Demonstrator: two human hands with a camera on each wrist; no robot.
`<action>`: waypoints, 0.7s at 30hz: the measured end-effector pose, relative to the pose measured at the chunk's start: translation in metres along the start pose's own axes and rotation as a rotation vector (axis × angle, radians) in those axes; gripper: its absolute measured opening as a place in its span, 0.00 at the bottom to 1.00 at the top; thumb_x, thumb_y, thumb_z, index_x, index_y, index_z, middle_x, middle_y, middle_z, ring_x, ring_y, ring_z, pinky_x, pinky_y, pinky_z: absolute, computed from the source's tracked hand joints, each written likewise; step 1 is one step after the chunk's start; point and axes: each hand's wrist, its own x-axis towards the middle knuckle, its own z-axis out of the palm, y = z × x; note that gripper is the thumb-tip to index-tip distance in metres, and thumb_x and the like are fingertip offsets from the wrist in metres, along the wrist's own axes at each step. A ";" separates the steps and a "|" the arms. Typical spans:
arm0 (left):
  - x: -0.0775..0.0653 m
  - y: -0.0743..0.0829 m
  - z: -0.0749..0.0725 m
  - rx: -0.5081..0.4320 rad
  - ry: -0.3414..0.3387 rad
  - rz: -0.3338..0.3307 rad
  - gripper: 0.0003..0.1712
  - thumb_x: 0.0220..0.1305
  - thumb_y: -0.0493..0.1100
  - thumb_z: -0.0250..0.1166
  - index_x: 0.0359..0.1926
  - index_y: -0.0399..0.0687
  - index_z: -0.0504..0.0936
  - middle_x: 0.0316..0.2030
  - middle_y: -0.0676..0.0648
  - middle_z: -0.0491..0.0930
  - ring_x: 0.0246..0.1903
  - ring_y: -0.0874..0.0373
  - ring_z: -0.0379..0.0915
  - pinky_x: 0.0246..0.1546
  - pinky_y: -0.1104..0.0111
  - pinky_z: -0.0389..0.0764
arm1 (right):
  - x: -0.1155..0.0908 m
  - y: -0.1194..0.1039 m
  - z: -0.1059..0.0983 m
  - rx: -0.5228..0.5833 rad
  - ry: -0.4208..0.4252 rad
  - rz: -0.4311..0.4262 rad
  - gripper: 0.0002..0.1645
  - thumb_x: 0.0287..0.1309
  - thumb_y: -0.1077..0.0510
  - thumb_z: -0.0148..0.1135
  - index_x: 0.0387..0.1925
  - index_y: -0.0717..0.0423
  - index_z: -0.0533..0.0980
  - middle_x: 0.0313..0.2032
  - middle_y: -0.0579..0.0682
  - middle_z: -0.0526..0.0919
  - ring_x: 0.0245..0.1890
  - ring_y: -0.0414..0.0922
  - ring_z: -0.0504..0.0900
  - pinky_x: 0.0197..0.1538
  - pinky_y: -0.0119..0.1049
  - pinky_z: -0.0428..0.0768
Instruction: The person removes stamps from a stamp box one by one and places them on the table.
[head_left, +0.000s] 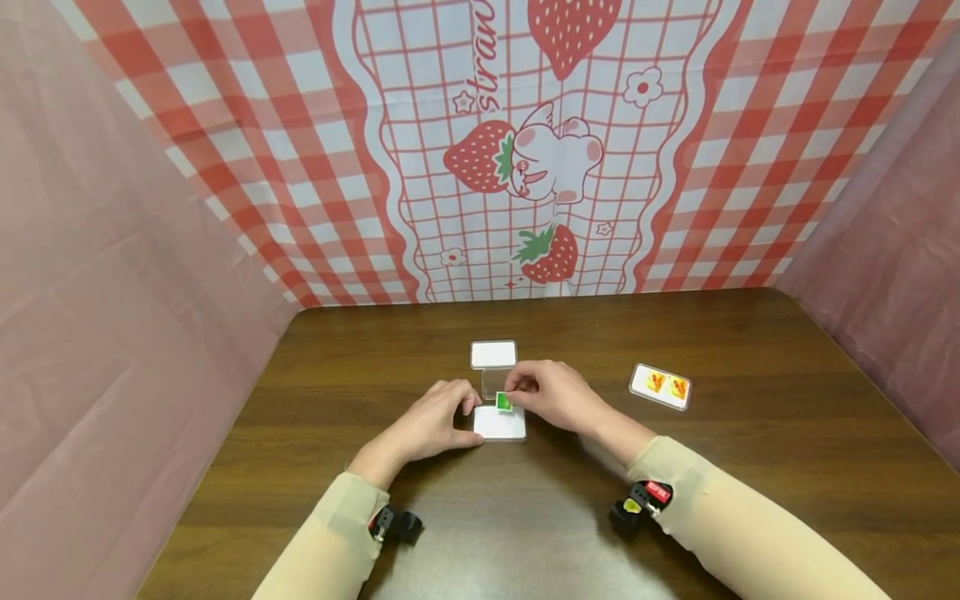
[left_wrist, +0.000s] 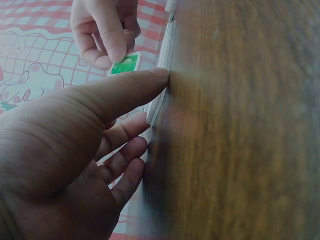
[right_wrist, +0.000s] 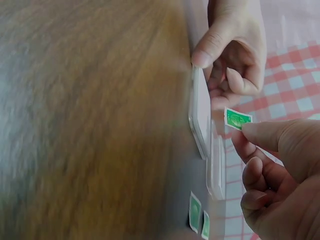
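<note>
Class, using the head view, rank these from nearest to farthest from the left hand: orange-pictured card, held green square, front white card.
1. Front white card: at the fingertips of the left hand.
2. Held green square: slightly right, pinched by the right hand.
3. Orange-pictured card: far right, beyond the right hand.

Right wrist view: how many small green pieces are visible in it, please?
3. One green piece is pinched by the right hand; two more, a left piece and a right piece, are near the bottom edge. Others may be hidden.
</note>
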 end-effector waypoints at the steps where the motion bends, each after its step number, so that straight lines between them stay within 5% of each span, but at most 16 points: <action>1: 0.000 0.001 0.000 0.008 -0.004 -0.012 0.29 0.60 0.44 0.86 0.37 0.51 0.68 0.47 0.52 0.81 0.50 0.50 0.71 0.52 0.57 0.74 | -0.001 0.001 -0.003 0.004 0.004 0.002 0.04 0.70 0.59 0.76 0.38 0.47 0.86 0.31 0.38 0.84 0.33 0.37 0.79 0.40 0.39 0.78; 6: 0.001 0.003 0.000 0.016 -0.012 -0.036 0.29 0.60 0.44 0.86 0.37 0.51 0.68 0.48 0.52 0.81 0.51 0.51 0.71 0.53 0.58 0.73 | -0.008 0.007 -0.015 0.019 0.017 0.018 0.04 0.70 0.59 0.76 0.39 0.48 0.86 0.32 0.39 0.85 0.34 0.39 0.80 0.41 0.40 0.79; 17: 0.000 -0.020 0.009 0.002 0.046 0.084 0.31 0.61 0.51 0.86 0.38 0.54 0.67 0.47 0.52 0.81 0.49 0.51 0.70 0.51 0.59 0.72 | -0.028 0.026 -0.040 -0.004 0.061 0.041 0.03 0.71 0.58 0.75 0.39 0.48 0.87 0.32 0.40 0.84 0.34 0.41 0.78 0.41 0.41 0.77; 21: 0.001 -0.012 0.006 0.006 0.022 0.038 0.30 0.60 0.49 0.86 0.37 0.52 0.68 0.48 0.51 0.82 0.51 0.50 0.71 0.52 0.56 0.73 | -0.035 0.032 -0.047 -0.002 0.066 0.062 0.02 0.71 0.57 0.75 0.39 0.50 0.88 0.33 0.41 0.85 0.35 0.41 0.79 0.42 0.41 0.78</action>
